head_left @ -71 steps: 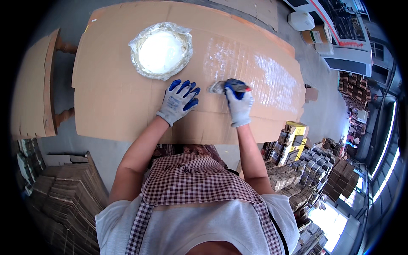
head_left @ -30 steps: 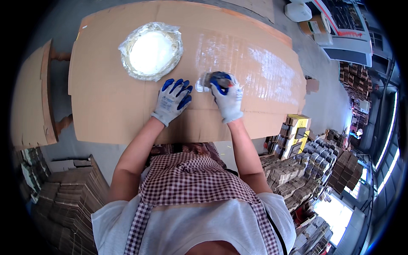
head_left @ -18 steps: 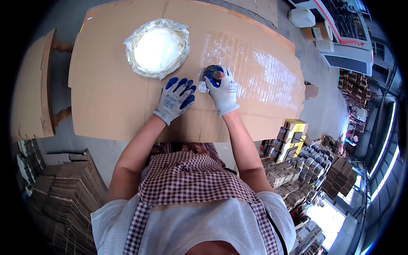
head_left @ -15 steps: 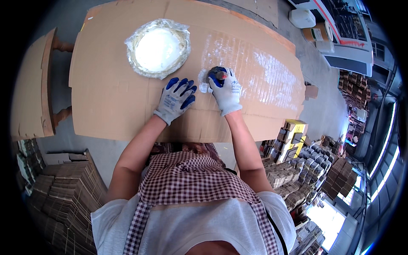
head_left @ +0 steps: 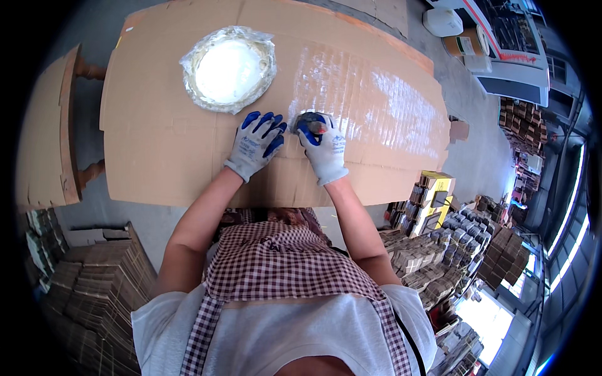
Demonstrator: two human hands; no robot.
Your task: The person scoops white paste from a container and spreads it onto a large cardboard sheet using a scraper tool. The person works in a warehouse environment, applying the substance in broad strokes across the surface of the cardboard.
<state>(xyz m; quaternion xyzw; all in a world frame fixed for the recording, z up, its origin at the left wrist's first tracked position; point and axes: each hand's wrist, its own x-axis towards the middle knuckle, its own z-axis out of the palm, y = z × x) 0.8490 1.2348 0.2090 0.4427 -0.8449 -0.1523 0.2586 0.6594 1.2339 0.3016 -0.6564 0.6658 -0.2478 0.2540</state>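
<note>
A large cardboard sheet (head_left: 157, 144) lies on the table before me, with streaks of wet white paste (head_left: 392, 106) across its right half. My right hand (head_left: 325, 147), in a white and blue glove, is closed around a dark brush (head_left: 307, 117) with a reddish spot on it. The brush rests against the cardboard at the left edge of the streaks, its bristles mostly hidden. Just left of it, my left hand (head_left: 256, 143), gloved alike, lies flat on the cardboard with its fingers spread. Beyond that hand sits a round bowl (head_left: 229, 72) lined with clear plastic and holding something bright white.
Another wooden-legged table (head_left: 47, 138) stands at the far left. Stacked cardboard (head_left: 103, 282) fills the lower left, and bundles (head_left: 467, 241) lie at the lower right near a yellow box (head_left: 439, 194). White jugs and a brown drum (head_left: 467, 44) are at the upper right.
My right hand has drawn the brush toward me and slightly left, closer to my left hand. The left hand has stayed nearly in place, flat on the cardboard.
</note>
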